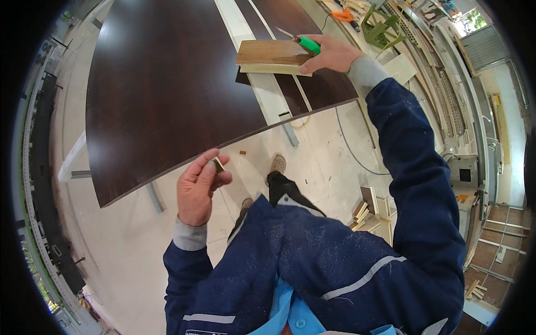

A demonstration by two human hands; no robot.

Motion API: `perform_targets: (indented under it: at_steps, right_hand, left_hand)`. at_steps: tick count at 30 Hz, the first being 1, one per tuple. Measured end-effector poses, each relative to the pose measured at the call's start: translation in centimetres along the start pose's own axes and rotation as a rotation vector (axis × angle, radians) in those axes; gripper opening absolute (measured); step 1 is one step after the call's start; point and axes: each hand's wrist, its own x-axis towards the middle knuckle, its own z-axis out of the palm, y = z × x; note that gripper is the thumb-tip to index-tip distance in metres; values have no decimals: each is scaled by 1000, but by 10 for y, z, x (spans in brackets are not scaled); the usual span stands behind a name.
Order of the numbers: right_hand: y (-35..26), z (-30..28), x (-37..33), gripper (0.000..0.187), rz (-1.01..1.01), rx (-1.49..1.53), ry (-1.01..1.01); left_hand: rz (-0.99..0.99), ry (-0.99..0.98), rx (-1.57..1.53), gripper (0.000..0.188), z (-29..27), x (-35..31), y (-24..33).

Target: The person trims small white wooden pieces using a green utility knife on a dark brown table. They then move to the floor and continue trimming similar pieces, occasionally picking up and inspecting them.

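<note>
My right hand (334, 54) is closed around a green-handled tool (310, 44) with a thin pointed blade, and its thumb and fingers also grip the end of a brown wooden block (273, 52). The block has a pale lower edge and sits over a white strip on the dark brown panel (167, 84). Just off the panel's near edge, my left hand (200, 188) pinches a small thin piece (218, 164), pale on one side and dark on the other. What kind of piece it is I cannot make out.
A white lengthwise strip (262, 92) crosses the panel. An orange-handled tool (344, 17) and a green stand (382, 30) lie beyond it at right. Wood offcuts (365, 212) are piled on the floor at right, near a grey cable (353, 149). Long profiles line the right side.
</note>
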Motion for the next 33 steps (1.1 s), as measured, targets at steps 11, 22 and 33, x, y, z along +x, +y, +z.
perform_targets:
  at_steps: [11,22,33]
  right_hand:
    - [32,-19,-26,30,43,61,161]
    - [-14,97,-160,13,780,932,487]
    - [-29,138,-159,16,787,1052,515]
  left_hand:
    - [126,-124,658,33,81,102,10]
    - [615,-379,1196,24,100,161,2]
    - [600,-288,1296,40,94,159,2]
